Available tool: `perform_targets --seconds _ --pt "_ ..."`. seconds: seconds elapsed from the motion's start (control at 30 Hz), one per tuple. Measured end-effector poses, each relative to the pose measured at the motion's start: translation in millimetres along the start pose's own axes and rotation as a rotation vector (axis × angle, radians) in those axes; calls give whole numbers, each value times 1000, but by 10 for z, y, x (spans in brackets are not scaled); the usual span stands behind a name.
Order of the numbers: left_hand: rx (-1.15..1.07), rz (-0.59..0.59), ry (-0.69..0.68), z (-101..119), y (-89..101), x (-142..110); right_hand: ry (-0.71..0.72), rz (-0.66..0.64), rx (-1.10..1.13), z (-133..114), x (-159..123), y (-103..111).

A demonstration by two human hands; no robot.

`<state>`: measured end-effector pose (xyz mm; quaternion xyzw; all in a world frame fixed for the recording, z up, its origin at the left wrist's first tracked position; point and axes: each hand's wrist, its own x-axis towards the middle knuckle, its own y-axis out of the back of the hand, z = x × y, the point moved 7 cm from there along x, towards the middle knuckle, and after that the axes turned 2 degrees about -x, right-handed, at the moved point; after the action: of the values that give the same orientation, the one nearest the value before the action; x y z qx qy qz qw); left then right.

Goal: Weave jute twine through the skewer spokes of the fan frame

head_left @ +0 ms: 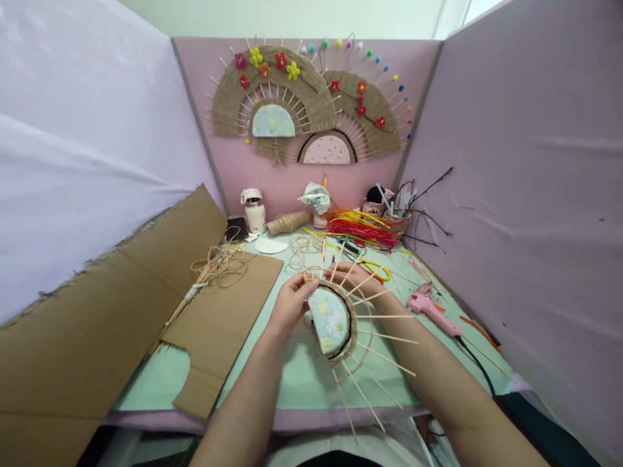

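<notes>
A half-round fan piece [329, 322] with floral fabric, a woven twine rim and several thin wooden sticks fanning out is held upright over the green table [292, 373]. My left hand [291, 303] pinches its upper left edge, fingers closed on the twine and stick tips. Behind the top of the piece, my right hand [354, 275] has its fingers curled around the sticks there. Loose jute twine [302, 250] trails back from the piece.
Cardboard sheets [214, 318] lie at left with a stick bundle [204, 279]. A pink glue gun [431, 308] and yellow scissors [372, 266] sit right. A twine spool [288, 222], bottle [254, 209], coloured strips [363, 228] and twigs stand behind. Two finished fans [302, 104] hang on the pink wall.
</notes>
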<state>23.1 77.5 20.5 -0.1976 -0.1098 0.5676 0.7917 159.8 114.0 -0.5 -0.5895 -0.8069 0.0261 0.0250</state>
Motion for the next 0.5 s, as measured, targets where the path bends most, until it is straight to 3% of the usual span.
perform_targets --seconds 0.13,0.3,0.5 --pt "-28 30 -6 9 36 16 1 -41 0 -18 -5 -46" --pt "12 34 19 -21 28 -2 24 15 -41 43 24 13" --pt "-13 24 84 -69 35 9 176 266 -187 -20 111 227"
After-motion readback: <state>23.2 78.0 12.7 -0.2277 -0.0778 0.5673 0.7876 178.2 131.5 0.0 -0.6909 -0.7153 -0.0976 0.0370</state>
